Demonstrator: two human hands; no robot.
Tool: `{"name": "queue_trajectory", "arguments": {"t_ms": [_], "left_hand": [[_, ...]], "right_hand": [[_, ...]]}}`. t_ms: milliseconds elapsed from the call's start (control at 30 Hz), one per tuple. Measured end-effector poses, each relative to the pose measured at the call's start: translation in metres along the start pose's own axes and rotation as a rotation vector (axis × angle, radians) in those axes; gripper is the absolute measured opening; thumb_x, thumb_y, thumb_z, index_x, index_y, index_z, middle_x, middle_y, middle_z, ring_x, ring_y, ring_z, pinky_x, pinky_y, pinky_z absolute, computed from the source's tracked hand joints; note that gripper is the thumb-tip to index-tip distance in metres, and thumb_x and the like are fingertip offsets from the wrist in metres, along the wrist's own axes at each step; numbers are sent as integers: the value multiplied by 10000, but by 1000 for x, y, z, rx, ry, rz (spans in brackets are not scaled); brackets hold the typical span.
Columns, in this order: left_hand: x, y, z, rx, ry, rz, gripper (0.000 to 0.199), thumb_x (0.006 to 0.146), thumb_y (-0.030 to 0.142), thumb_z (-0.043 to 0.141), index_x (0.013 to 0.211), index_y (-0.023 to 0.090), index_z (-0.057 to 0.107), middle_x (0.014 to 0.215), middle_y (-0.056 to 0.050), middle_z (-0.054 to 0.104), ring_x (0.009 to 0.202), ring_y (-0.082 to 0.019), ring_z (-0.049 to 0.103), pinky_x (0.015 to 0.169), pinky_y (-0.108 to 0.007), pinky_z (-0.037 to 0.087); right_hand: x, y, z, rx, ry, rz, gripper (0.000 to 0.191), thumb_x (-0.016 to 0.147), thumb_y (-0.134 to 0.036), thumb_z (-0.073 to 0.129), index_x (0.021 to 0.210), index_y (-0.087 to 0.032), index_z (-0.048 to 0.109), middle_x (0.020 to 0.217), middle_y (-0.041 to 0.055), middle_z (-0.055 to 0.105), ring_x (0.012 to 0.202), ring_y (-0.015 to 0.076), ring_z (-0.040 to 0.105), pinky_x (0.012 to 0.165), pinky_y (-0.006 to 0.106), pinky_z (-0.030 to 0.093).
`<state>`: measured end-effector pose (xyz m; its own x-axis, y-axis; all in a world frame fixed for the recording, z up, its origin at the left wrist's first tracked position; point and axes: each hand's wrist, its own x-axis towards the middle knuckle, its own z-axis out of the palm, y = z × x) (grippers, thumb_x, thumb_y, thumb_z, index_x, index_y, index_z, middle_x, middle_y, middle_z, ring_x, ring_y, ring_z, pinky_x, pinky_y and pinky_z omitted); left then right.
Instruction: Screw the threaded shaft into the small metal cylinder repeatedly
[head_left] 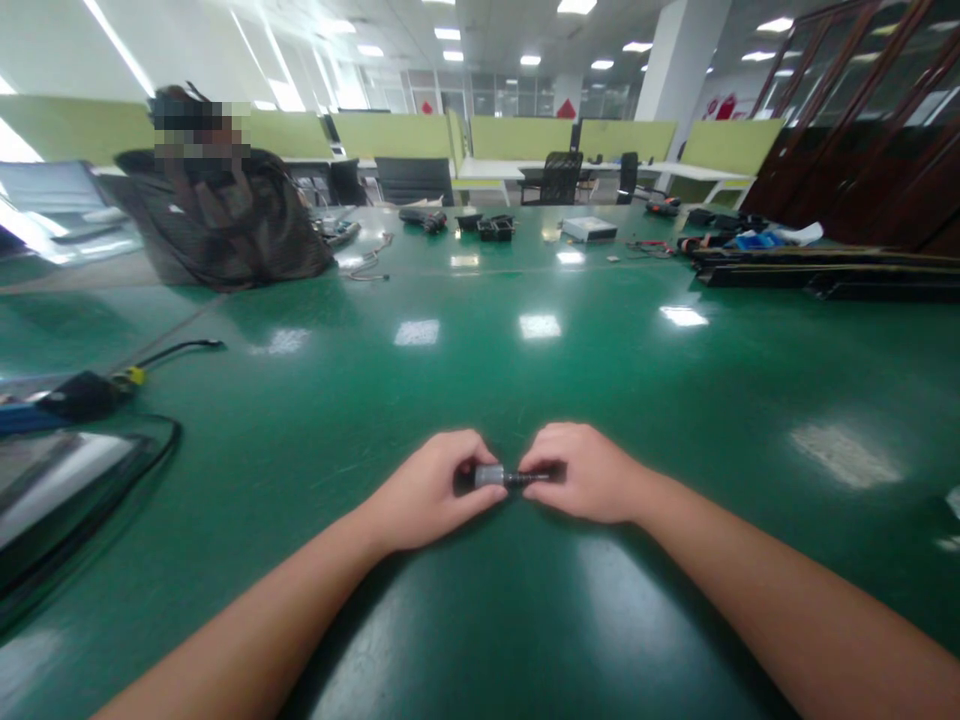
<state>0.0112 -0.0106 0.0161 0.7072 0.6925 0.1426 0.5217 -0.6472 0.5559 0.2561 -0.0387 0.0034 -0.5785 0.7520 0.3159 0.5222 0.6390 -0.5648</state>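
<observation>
Between my hands, just above or on the green tabletop (465,390), lies a small cylindrical part (490,476) with a grey body and a thin, dark, ridged shaft. Its exact kind is too small and blurred to tell. My left hand (431,488) is closed around the grey body, thumb in front and fingers behind. On the other side my right hand (589,475) pinches the thin dark shaft between thumb and fingers. The part points left to right, roughly level. Fingers hide both of its ends.
At left lie a cable (176,348) and a flat dark-edged device (67,490). A large dark bag (225,225) stands at the back left. Along the far side are black parts (495,228), a silver box (589,230) and long black bars (817,270).
</observation>
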Motion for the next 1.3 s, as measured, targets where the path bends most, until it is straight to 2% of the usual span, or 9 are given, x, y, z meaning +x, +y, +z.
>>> {"name": "queue_trajectory", "arguments": {"t_ms": [400, 733, 1300], "left_hand": [[0, 2, -2, 4, -3, -10, 208, 878, 397, 664, 895, 194, 622, 849, -22, 646, 767, -179, 588, 701, -286, 440], [-1, 2, -3, -1, -16, -42, 206, 887, 393, 661, 914, 195, 613, 852, -16, 641, 764, -181, 587, 691, -289, 431], [-1, 1, -1, -23, -7, -62, 206, 891, 389, 653, 926, 192, 604, 855, -11, 632, 755, -174, 588, 677, -286, 440]], "right_hand": [[-1, 0, -3, -30, -17, 77, 61, 788, -211, 747, 842, -182, 744, 787, 17, 712, 770, 165, 627, 764, 301, 437], [-3, 3, -7, -20, 8, 102, 57, 760, -187, 754, 816, -181, 742, 746, 3, 676, 699, 139, 586, 698, 273, 423], [-6, 10, -13, 24, 7, 176, 66, 762, -181, 756, 827, -171, 750, 761, 9, 678, 681, 122, 593, 636, 234, 442]]}}
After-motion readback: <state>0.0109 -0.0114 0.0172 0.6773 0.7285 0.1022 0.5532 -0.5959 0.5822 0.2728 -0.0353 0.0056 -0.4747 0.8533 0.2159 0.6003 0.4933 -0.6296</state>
